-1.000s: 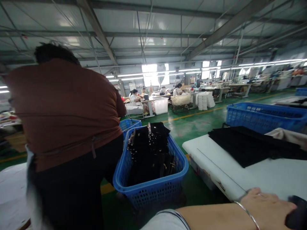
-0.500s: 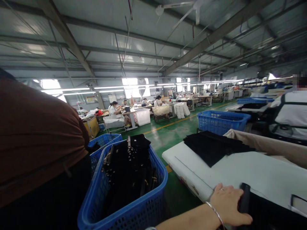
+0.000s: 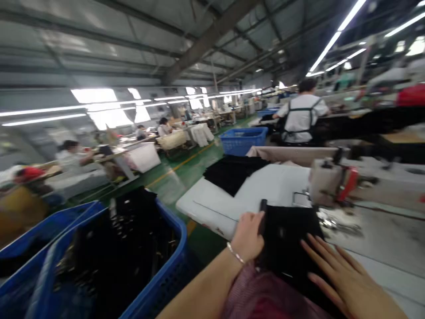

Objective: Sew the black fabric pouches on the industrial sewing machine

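My left hand (image 3: 248, 235), with a thin bracelet at the wrist, grips the left edge of a black fabric piece (image 3: 287, 239) lying at the near edge of a white worktable (image 3: 212, 208). My right hand (image 3: 338, 274) lies flat on the same black piece, fingers stretched out and apart. A sewing machine (image 3: 328, 181) with a red part stands just behind the piece. Further back on the table lies a pile of black cloth (image 3: 232, 170).
A blue basket (image 3: 166, 270) full of black items stands on the green floor at my left, a second blue basket (image 3: 40, 230) beside it. Another blue basket (image 3: 242, 139) sits beyond the table. A person in a white shirt (image 3: 302, 115) works further off; others sit at distant tables.
My view has swung right, and the person in brown at the left is out of view. My right hand has come into view on the black piece, and the sewing machine now shows.
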Demonstrator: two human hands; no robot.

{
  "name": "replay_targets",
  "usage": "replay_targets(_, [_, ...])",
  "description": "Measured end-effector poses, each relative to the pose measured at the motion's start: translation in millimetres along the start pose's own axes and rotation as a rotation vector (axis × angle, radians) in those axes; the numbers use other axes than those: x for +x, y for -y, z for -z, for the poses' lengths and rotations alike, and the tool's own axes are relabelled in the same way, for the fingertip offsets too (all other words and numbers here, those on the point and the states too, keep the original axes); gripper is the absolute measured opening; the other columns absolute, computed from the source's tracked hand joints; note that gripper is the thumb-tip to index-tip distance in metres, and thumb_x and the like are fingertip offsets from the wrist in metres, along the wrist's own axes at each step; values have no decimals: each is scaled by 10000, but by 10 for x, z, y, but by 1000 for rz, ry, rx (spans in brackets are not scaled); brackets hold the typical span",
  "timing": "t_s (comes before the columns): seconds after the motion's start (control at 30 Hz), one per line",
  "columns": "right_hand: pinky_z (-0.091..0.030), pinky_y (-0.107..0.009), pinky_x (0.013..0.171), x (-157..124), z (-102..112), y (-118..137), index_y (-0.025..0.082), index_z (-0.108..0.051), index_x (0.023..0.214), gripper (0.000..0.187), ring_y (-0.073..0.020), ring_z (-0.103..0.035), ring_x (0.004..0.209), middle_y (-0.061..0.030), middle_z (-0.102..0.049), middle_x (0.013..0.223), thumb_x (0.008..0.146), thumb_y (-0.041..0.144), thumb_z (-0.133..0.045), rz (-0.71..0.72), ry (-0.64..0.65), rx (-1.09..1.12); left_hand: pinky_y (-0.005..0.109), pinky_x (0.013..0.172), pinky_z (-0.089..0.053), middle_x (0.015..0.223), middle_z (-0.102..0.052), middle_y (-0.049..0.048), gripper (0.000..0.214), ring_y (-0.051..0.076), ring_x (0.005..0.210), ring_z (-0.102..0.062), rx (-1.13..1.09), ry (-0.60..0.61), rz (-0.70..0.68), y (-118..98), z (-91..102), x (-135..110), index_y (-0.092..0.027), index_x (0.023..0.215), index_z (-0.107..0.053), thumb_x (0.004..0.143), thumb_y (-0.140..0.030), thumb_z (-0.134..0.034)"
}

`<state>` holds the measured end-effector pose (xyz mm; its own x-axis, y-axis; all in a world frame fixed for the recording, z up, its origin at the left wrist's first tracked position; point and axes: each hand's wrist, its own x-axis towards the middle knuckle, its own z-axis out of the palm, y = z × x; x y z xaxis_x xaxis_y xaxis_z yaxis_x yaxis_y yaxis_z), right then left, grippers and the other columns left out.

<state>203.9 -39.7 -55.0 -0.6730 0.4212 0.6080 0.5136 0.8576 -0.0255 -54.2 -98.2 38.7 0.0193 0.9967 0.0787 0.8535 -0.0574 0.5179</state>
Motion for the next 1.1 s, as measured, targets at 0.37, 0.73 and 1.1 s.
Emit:
replay_targets(0.37, [-306,-573,1125,-111,332,468,203,-338,1472,749,-325,-236,1421,-132,-248,1552,792,294,-639,-234,243,33,453,1224,-136,1595,-65,53,793,225,1476,-36,328,272,-547,-578,-369,-112,-183,1518,-111,848,-222,-533])
replay_targets(0.73, [-407,-463,1097,-317,308,476,197,-442,1405,492,-227,-389,1355,-62,-428,1469,918,181,-512,-271,126,135,488,1185,-273,1548,-270,11,651,191,1444,-224,96,342,-425,-83,-189,201,-276,1476,-273,878,-56,-404])
replay_targets(1.1, [-520,-349,807,-514,530,750,217,-600,1065,184,-198,-564,989,-76,-610,1058,931,142,-497,-508,21,549,415,1068,-440,1384,-511,16,453,214,1212,-492,353,320,-568,-444,-219,-131,-232,1333,-493,896,-120,-451])
